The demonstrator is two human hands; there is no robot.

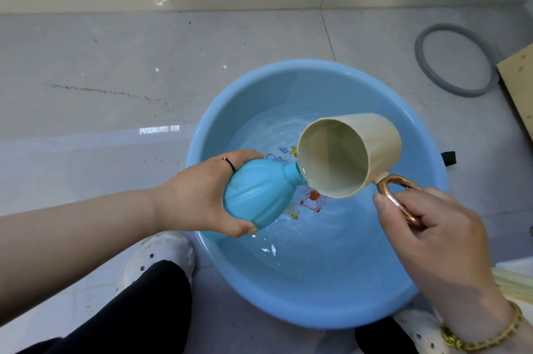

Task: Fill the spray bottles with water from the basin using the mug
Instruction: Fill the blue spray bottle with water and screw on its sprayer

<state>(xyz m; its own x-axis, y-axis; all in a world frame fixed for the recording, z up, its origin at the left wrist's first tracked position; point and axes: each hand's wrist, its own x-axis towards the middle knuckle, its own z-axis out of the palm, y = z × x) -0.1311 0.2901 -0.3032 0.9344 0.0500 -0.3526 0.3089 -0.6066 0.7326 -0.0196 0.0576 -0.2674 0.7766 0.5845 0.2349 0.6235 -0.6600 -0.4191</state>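
A blue basin (288, 304) of water stands on the floor between my feet. My left hand (199, 195) grips a light blue spray bottle (259, 195) without its cap, tilted over the basin with its threaded neck pointing right. My right hand (432, 232) holds a cream mug (363, 146) by its copper ring handle (395, 198). The mug is tipped toward me, its lower rim touching the bottle's neck. A little water lies along the mug's lower inner wall at the rim.
A grey ring (450, 85) lies on the tiled floor at the far right, beside a wooden board (519, 88). My white shoes (161, 255) flank the basin's near edge. A wall rises behind the floor tiles.
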